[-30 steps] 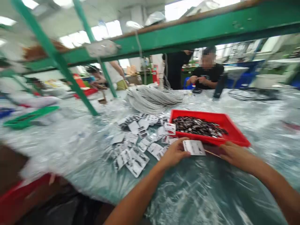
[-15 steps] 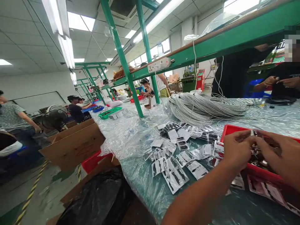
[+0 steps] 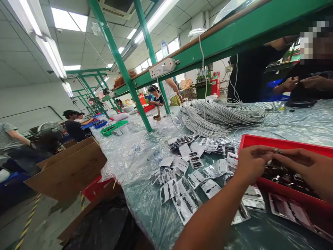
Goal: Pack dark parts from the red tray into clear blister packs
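Both hands meet over the near edge of the red tray [image 3: 283, 142]. The left hand [image 3: 251, 163] and right hand [image 3: 307, 166] pinch one small dark part [image 3: 276, 151] between their fingertips, pressed together on it just above the heap of dark parts [image 3: 288, 175] in the tray.

A second ago the hands lay flat on the table in front of the tray, the left on a white packet; since then they have risen to the tray and closed on the part, and over the last half second they have barely shifted. So the packet has been let go and a part is in hand.

Left of the grip, packets [image 3: 187, 177] lie scattered on the plastic sheet [image 3: 135, 156]. Beyond it lies a coil of grey cable [image 3: 221, 116], then a co-worker's hands [image 3: 304, 83] across the table.
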Tool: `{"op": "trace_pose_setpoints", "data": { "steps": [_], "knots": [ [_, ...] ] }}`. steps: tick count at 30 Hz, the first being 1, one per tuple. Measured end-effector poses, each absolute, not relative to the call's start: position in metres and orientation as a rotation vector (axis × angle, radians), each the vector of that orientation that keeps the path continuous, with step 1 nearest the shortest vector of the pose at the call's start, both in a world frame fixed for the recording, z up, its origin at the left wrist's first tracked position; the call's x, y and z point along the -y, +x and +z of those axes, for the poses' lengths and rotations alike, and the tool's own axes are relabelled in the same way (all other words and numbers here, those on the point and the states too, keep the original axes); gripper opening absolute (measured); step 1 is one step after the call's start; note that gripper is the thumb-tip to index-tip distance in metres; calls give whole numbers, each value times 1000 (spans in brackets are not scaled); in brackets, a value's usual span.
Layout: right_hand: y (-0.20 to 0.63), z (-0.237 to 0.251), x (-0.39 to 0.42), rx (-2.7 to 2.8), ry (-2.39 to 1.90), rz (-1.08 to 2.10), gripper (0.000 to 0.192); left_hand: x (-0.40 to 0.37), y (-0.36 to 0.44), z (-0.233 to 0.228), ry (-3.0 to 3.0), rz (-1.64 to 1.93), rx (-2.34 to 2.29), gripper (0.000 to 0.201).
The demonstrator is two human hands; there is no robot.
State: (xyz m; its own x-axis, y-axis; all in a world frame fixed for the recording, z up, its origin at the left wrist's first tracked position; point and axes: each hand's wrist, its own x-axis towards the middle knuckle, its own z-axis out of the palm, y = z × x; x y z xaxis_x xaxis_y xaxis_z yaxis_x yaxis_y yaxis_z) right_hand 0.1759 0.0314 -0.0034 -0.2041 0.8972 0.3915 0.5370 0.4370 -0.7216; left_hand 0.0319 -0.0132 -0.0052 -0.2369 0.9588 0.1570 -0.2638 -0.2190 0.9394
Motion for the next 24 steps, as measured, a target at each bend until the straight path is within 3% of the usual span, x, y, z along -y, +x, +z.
{"op": "trace_pose_setpoints", "data": {
  "steps": [3,9,17,24],
  "knots": [
    [176,6,-31,1896,-1303,772,16,12,34,-8,1170,1574,-1208,21],
    [157,12,-13,1843,-1180,742,18,16,34,0,1442,1584,-1489,30],
    [156,5,-19,1852,-960,782,12,2,9,-4,1410,1525,-1178,22],
    [163,8,-24,2113,-982,585,43,-3,1,0,1271,1620,-1419,22]
  ]
}}
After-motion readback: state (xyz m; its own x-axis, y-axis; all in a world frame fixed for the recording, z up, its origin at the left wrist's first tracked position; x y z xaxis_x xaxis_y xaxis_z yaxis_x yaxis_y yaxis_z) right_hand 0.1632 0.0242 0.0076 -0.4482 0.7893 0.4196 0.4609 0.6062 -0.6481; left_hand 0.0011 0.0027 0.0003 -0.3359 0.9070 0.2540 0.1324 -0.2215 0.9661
